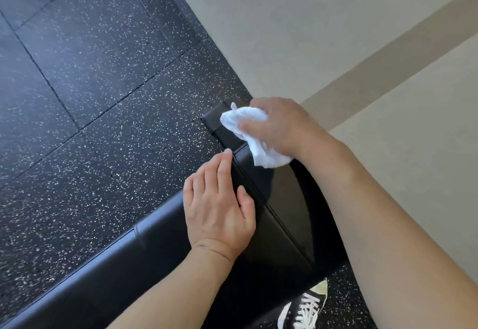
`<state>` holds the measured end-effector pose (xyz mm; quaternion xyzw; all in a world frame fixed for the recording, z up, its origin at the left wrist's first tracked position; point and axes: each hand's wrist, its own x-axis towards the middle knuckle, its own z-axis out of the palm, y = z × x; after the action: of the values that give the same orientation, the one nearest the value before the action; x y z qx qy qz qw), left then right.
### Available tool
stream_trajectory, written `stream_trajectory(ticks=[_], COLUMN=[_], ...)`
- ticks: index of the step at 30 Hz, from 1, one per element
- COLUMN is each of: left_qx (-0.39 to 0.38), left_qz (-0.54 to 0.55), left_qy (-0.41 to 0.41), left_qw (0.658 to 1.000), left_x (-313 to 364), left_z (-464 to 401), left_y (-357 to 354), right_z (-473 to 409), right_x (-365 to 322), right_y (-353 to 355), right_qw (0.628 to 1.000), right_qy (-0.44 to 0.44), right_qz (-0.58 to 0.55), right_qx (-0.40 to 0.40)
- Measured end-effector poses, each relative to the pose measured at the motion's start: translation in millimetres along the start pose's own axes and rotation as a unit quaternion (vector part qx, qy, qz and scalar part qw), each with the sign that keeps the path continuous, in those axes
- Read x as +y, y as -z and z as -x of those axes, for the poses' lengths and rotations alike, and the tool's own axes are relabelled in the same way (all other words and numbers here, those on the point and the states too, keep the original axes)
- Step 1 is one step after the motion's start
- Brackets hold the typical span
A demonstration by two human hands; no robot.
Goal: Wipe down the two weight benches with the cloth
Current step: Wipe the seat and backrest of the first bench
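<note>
A black padded weight bench runs from the lower left to the middle of the head view, its end close to the beige wall. My right hand is shut on a crumpled white cloth, pressing it onto the far end of the bench pad. My left hand lies flat with fingers extended along the bench's left edge, holding nothing. Only one bench is in view.
Black rubber floor tiles with white speckles fill the left side. A beige wall with a darker stripe rises on the right. My black-and-white sneaker stands on the floor beside the bench at the bottom.
</note>
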<state>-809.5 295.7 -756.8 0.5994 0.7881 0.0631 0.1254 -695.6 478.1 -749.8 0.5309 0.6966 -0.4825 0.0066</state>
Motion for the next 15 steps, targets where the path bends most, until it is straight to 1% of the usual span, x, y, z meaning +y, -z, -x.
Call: stream_trajectory(ticks=[2,4,7,11,15], left_qx=[-0.004,-0.003,0.003,0.004,-0.002], left_qz=[0.006,0.009,0.001,-0.003,-0.01], left_qy=[-0.002,-0.007,-0.007,-0.005,0.01], left_qw=[1.0,1.0,1.0,1.0,1.0], left_x=[2,4,3,3,5], left_z=[-1,-1,-1,-1,0], left_y=[3,4,2,1,0], right_z=[25,57,103,126,87], right_x=[15,32,56,72,71], right_y=[-3,-8,-20,-28,-20], right_qw=[0.996,0.988,0.974,0.969,0.962], right_qy=[0.02,0.025,-0.005,-0.03,-0.057], right_qz=[0.003,-0.033,-0.107,-0.126,-0.204], right_qx=[0.083,0.148,0.197,0.211,0.171])
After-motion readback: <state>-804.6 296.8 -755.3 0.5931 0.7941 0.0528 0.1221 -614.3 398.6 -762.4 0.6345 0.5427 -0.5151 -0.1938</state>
